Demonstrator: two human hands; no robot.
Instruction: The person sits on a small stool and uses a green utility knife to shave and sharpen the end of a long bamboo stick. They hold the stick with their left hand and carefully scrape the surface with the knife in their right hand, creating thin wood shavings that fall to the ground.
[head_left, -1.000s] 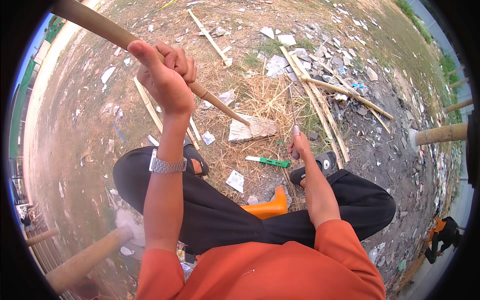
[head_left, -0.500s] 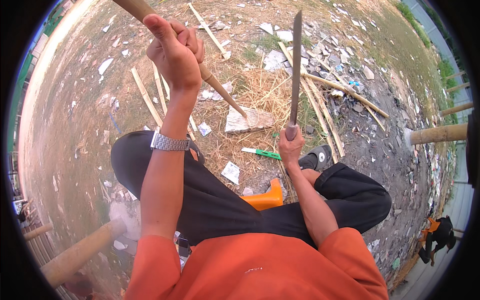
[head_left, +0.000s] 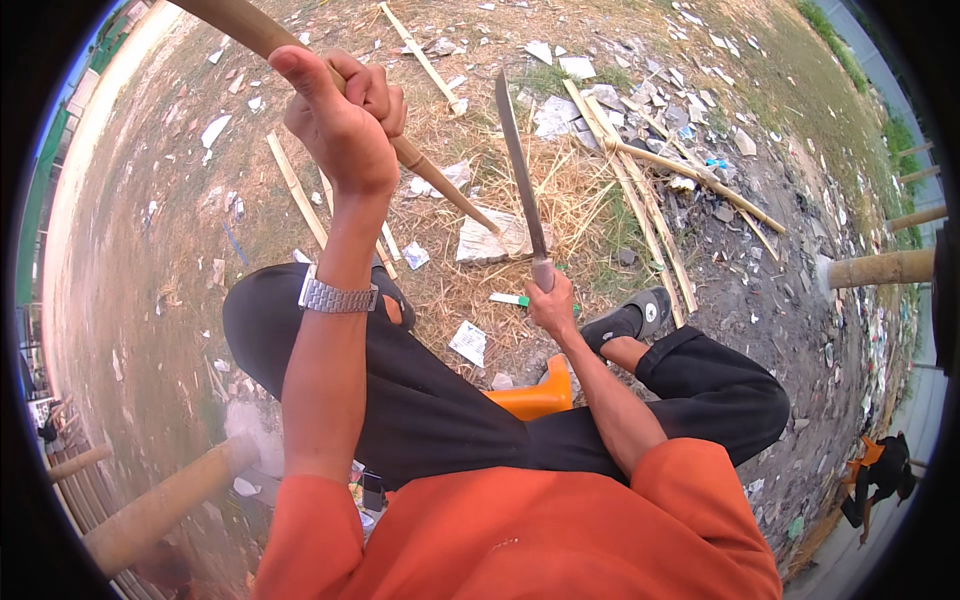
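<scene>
Fingers [head_left: 374, 92] of the left hand [head_left: 342, 130] are wrapped round a bamboo pole [head_left: 440, 182], lower end down at a pale block [head_left: 484, 246]. From where I'm standing, the right hand [head_left: 552, 308] has a firm grip on a long knife [head_left: 520, 165] that points outward.

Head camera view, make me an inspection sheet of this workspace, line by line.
Surface: uneven ground with dry straw
Job's things: bamboo pole, lower end seemingly resting on a pale block; long-bladed knife
Clutter: bamboo strips, rubble, green-and-white tool, orange object
Hands: left hand grips the bamboo pole; right hand grips the long-bladed knife, tip pointing forward
Cables: nothing seen
Surroundings: thick post; another person at far right
</scene>
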